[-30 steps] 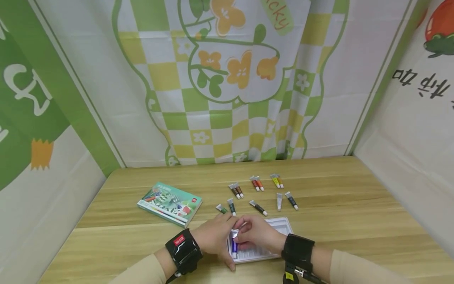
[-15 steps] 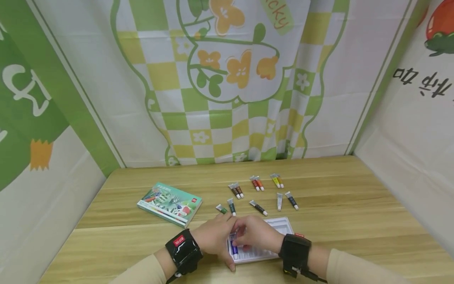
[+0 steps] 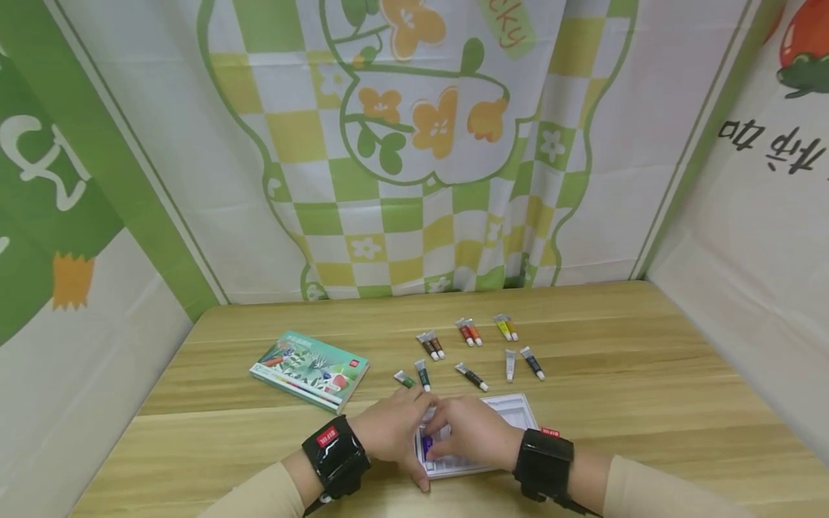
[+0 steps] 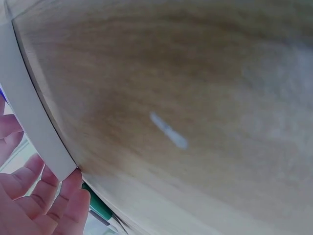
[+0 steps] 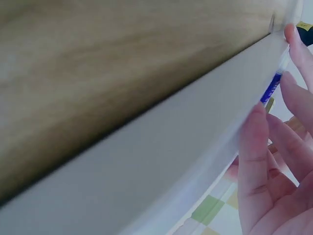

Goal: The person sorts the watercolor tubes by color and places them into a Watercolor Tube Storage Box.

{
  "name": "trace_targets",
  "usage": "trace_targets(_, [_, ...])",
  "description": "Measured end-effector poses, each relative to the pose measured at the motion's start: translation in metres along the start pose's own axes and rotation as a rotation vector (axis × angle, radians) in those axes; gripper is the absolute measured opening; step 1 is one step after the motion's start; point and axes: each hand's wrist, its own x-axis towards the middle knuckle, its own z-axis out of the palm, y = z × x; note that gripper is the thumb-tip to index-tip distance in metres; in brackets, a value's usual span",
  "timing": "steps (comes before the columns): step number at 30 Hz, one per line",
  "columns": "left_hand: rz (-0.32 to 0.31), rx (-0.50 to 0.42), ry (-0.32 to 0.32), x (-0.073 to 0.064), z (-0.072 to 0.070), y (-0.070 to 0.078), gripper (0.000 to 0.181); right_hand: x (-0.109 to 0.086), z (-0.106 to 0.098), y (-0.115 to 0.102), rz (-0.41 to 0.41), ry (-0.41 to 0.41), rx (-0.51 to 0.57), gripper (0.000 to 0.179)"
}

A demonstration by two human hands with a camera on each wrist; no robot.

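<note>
Where held, blue tube (image 5: 272,88): inside white tray (image 3: 514,409), at its left end.
Right hand (image 3: 476,432): gripping blue tube by bent fingers.
Left hand (image 3: 391,428): grasping white tray's left side.
Other tubes (image 3: 510,365): spread on wooden table (image 3: 615,432), beyond white tray.
Green box (image 3: 311,370): lying farther left.

The right hand (image 3: 476,432) is rolling over slightly — compared with a second ago, the red label (image 3: 550,432) on its black wristband (image 3: 545,464) is now showing along the far edge. The thumb (image 3: 442,450) is shifting nearer along the purple tube (image 3: 427,446), and the hand is covering more of it — only a short stretch is peeking out.
</note>
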Motion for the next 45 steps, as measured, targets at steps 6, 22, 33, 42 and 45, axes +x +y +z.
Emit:
trace_targets(6, [0.032,-0.024,0.008,0.002,-0.001,0.002,0.109,-0.001,-0.001,-0.002,-0.032,0.021,-0.102,0.021])
trace_targets(22, [-0.089,-0.152,0.027,-0.002,-0.001,0.013,0.104,0.001,-0.008,-0.008,-0.057,-0.098,-0.087,0.023])
trace_targets(33, [-0.117,-0.106,-0.003,0.004,-0.002,0.014,0.117,-0.013,-0.053,0.024,-0.108,-0.077,-0.008,0.023])
trace_targets(42, [-0.111,-0.117,0.024,0.001,-0.001,0.015,0.119,-0.010,-0.104,0.084,0.090,0.150,-0.002,0.021])
trace_targets(45, [-0.112,-0.119,0.027,0.000,0.000,0.016,0.119,-0.010,-0.111,0.104,0.209,0.161,0.028,0.026])
